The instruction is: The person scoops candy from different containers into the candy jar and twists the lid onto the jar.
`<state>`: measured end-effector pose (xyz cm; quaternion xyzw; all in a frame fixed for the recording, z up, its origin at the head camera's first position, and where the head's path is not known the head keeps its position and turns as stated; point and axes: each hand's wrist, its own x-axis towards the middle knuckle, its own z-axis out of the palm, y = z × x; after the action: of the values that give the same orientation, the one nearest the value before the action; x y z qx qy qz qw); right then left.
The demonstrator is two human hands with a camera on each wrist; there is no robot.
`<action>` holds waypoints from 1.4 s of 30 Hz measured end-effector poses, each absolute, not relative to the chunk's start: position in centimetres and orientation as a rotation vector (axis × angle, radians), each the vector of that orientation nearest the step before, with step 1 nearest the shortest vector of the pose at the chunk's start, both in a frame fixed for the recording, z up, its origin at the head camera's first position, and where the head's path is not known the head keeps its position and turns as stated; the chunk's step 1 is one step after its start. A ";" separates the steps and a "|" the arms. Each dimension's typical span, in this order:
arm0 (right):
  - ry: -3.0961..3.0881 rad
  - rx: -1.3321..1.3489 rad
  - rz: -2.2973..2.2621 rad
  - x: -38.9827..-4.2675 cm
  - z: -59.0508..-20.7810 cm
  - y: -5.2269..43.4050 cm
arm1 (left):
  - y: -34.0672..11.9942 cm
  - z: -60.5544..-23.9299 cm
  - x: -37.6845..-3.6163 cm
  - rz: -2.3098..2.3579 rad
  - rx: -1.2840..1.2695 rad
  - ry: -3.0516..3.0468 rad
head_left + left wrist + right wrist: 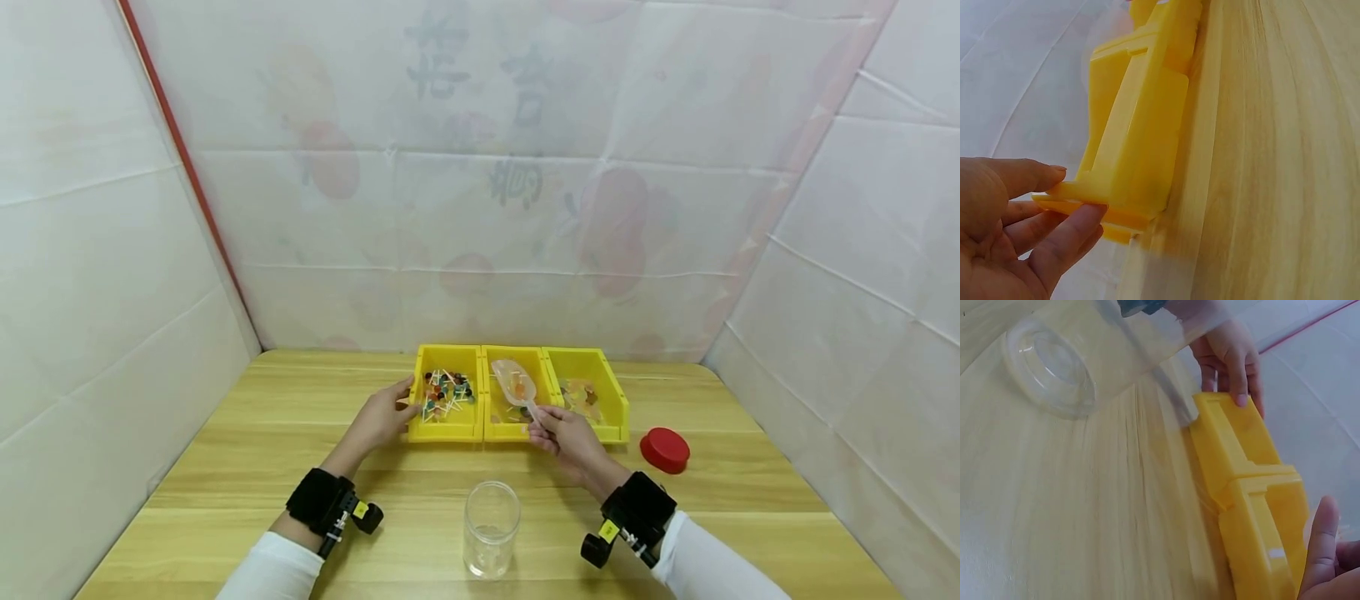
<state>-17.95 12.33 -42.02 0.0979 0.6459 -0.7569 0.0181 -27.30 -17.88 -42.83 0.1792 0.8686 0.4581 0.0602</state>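
Scoop (514,382) with candy hovers over middle bin (514,427); jar (491,528) sits empty.

A clear plastic scoop (514,382) is held by its handle in the right hand (567,440), its bowl tilted up over the middle yellow bin (512,392) with a few orange sweets inside it. The left hand (382,417) holds the front left corner of the left yellow bin (446,393), thumb on the rim; this bin holds lollipops with white sticks. Three bins sit side by side, touching, on the wooden counter (300,450).
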 end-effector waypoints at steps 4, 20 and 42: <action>2.080 0.306 -2.273 -17.7 -41.3 13.1 | -17.7 -42.8 -27.1 1.386 0.550 2.628; 2.178 0.178 -2.070 -15.8 -37.8 15.6 | -17.7 -42.6 -27.0 1.263 0.568 2.717; 2.131 -0.042 -2.015 -12.7 -35.1 17.5 | -19.2 -41.0 -21.5 1.310 0.893 2.634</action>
<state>-12.70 17.53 -35.06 -0.0144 0.7226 -0.6832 0.1040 -21.54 -19.21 -41.01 0.2903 0.8563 0.4259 0.0335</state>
